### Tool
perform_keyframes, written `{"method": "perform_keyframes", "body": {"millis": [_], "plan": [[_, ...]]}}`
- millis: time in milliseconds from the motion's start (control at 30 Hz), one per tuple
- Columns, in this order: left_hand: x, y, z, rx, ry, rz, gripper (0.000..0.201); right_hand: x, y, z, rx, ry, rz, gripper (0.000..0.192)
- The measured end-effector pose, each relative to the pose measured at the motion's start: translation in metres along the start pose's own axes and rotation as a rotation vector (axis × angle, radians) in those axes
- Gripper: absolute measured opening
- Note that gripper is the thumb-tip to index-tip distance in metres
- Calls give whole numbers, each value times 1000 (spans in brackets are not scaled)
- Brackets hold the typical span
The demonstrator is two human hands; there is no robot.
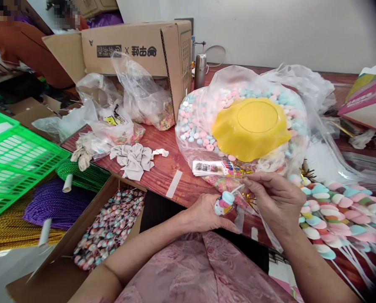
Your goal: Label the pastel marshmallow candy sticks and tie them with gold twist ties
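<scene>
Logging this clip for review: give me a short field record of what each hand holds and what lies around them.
left hand: holds a candy stick with stacked pastel discs, grip closed
right hand: pinches the stick's thin end, gold ties beside it
behind hands: label strip; bag of pastel candy with a yellow bowl upside down on it
right side: finished sticks lying in a pile
left side: box of sticks, green crate, purple cord
rear: carton, flask
surface: red-brown table

A yellow wavy-edged plastic bowl (251,127) lies upside down on a clear bag of pastel candies (194,122); a brown cardboard box (137,50) stands behind, a green plastic crate (14,160) at left.
</scene>
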State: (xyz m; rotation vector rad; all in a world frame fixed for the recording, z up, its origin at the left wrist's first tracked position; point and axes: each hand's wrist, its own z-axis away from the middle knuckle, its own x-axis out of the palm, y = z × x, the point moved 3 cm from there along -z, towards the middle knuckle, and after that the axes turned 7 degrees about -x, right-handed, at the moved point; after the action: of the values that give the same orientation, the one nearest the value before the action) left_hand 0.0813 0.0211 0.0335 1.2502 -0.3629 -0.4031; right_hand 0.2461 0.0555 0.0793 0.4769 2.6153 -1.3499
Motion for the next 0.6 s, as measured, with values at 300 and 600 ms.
{"method": "perform_keyframes", "body": {"millis": [300, 600], "plan": [[5, -6, -7, -95, -8, 172, 45, 13, -2, 11, 119, -178, -202, 6], [-5, 20, -3, -25, -74, 200, 48, 12, 1, 9, 231, -214, -351, 6]]}}
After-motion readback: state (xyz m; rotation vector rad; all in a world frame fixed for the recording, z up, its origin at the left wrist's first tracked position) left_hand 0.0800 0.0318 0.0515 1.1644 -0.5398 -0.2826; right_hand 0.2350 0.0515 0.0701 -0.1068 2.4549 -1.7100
